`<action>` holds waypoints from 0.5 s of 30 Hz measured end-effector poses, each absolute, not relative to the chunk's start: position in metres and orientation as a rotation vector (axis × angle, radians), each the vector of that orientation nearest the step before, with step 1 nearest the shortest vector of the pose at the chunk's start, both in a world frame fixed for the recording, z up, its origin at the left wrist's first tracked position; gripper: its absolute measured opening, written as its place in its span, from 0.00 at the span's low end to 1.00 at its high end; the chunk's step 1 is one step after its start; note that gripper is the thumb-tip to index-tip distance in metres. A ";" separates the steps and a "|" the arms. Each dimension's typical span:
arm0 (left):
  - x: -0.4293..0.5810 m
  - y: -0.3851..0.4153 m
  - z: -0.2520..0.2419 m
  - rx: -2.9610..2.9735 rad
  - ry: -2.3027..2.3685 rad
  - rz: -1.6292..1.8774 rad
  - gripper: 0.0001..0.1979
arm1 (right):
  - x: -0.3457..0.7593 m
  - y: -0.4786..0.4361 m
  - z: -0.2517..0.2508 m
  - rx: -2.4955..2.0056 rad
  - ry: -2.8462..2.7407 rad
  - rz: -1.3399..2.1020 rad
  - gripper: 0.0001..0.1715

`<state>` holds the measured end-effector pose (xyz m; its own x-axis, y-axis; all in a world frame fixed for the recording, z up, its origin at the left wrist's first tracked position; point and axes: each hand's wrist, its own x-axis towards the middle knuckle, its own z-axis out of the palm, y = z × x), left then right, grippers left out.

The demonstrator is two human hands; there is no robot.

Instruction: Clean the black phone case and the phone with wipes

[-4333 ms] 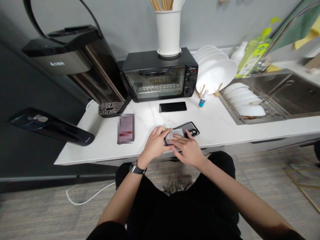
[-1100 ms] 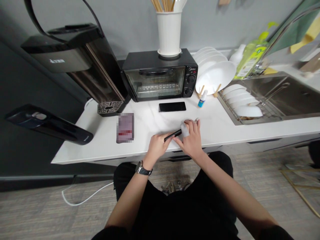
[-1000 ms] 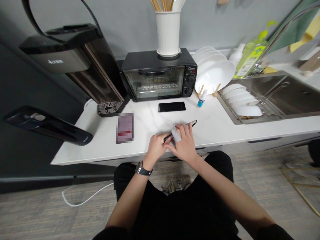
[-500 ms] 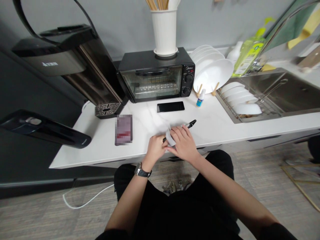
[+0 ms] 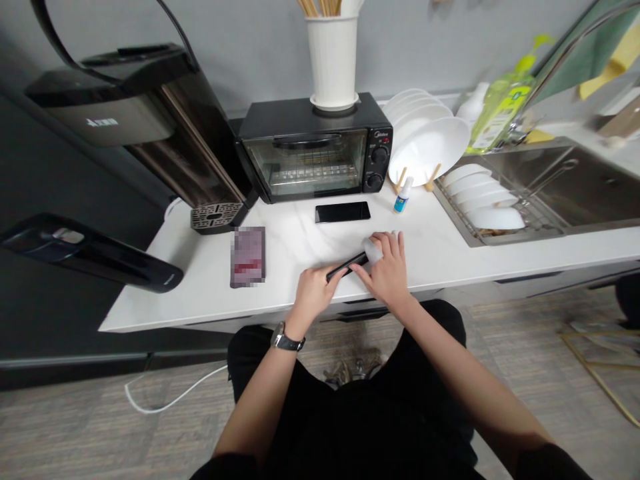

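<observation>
On the white worktop (image 5: 280, 250), the left hand's fingers (image 5: 325, 277) clasp a black phone (image 5: 345, 267) on edge while the right hand's fingers (image 5: 390, 250) press a white cloth (image 5: 373, 250) along it.

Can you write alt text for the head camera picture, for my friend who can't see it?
The left hand grips a black phone, and the right hand holds a white cloth against its end, above a white counter. Behind them lie a flat black phone and a black toaster oven.

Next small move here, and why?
Probably slide the white cloth along the black phone toward the left hand. The right hand has the cloth at the phone's far end, while the left hand grips the near end, leaving the edge between them uncovered.
</observation>
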<state>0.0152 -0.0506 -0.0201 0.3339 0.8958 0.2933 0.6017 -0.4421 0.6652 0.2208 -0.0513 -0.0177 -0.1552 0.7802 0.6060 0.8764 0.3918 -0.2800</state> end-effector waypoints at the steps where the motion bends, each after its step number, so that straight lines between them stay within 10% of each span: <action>1: 0.015 -0.050 -0.021 2.171 1.308 0.888 0.16 | 0.212 -0.055 -0.019 -1.416 -1.930 -0.179 0.40; 15: 0.002 -0.038 -0.041 2.246 1.426 0.536 0.05 | 0.156 -0.092 -0.024 -1.169 -2.268 -0.155 0.44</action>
<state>0.0023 -0.0378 -0.0411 0.3982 0.9124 0.0944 0.7487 -0.3828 0.5412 0.1557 -0.0923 -0.0242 -0.4500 0.7104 0.5412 0.7773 0.6099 -0.1543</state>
